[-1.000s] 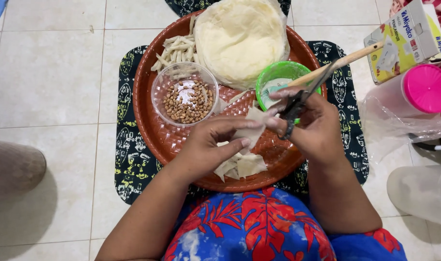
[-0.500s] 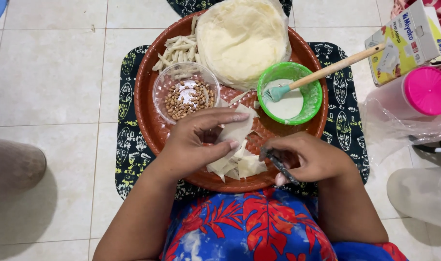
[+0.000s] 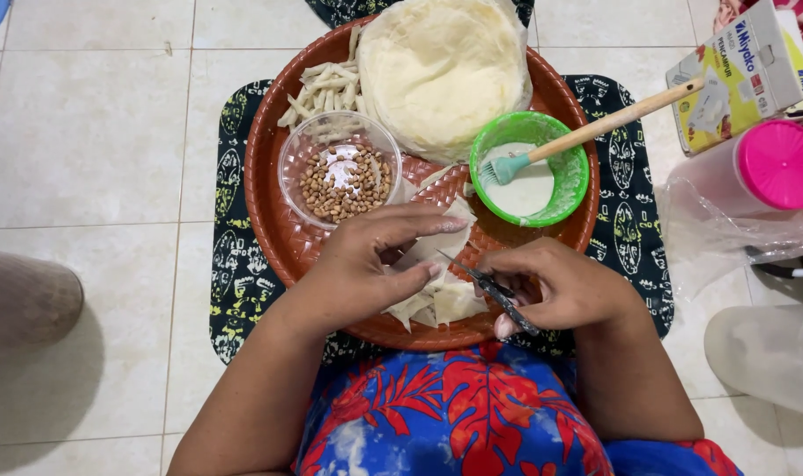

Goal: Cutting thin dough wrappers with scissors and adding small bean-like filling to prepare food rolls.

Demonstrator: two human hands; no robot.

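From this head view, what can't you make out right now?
- Wrapper piece: mostly under the left hand; its shape is hidden.
- Scissors: handles buried in the right hand; blades open or closed is unclear.
- Wrapper stack: top cut by the frame edge.
- Carton: right side cut off.

One head camera looks steeply down, close, probably slightly forward, onto the round tray [image 3: 273,220].

woven plastic tray [image 3: 278,220], wooden brush handle [image 3: 621,117]
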